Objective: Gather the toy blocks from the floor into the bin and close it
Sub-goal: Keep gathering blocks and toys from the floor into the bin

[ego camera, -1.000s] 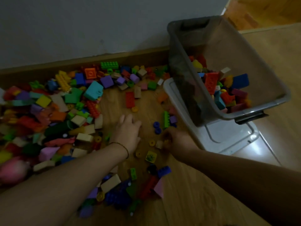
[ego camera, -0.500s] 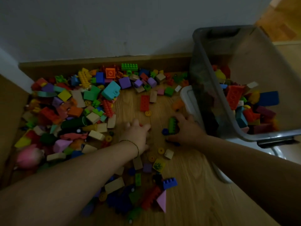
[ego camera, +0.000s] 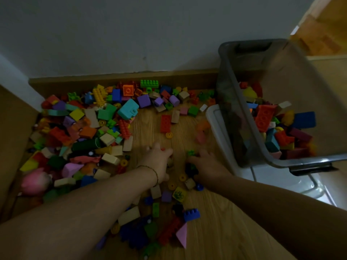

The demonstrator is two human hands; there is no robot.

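Several coloured toy blocks (ego camera: 90,128) lie heaped on the wooden floor at the left and along the skirting board. More are scattered near my wrists, among them a blue brick (ego camera: 191,214). The grey see-through bin (ego camera: 234,109) stands at the right, partly filled with blocks (ego camera: 266,117). It sits on its white lid (ego camera: 281,182). My left hand (ego camera: 159,160) rests on the floor with its fingers curled over small pieces. My right hand (ego camera: 208,164), close beside it, curls round a green block (ego camera: 191,152) and dark pieces under the palm.
A red flat brick (ego camera: 165,123) and a yellow ring (ego camera: 169,135) lie on bare floor beyond my hands. A pink soft toy (ego camera: 35,181) sits at the far left beside a brown panel (ego camera: 11,137). The grey wall (ego camera: 131,34) closes the back.
My right hand has moved from the small pieces near the lid to the green block and closed on it. My left hand's fingers have curled in. The view has shifted left.
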